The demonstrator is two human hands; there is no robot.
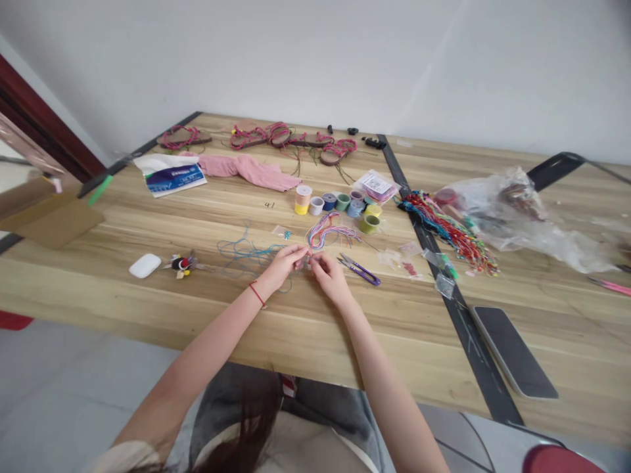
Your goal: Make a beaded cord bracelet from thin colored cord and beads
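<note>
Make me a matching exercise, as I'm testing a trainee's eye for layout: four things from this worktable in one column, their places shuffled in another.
Things
1. scissors
2. blue cord
3. phone
4. pink cloth

Places
A. beside the black strip, near the table's front edge
B. next to the blue-and-white packet
C. just to the right of the right hand
D. in loose loops by the left hand

Pairs: 1-C, 2-D, 3-A, 4-B
</note>
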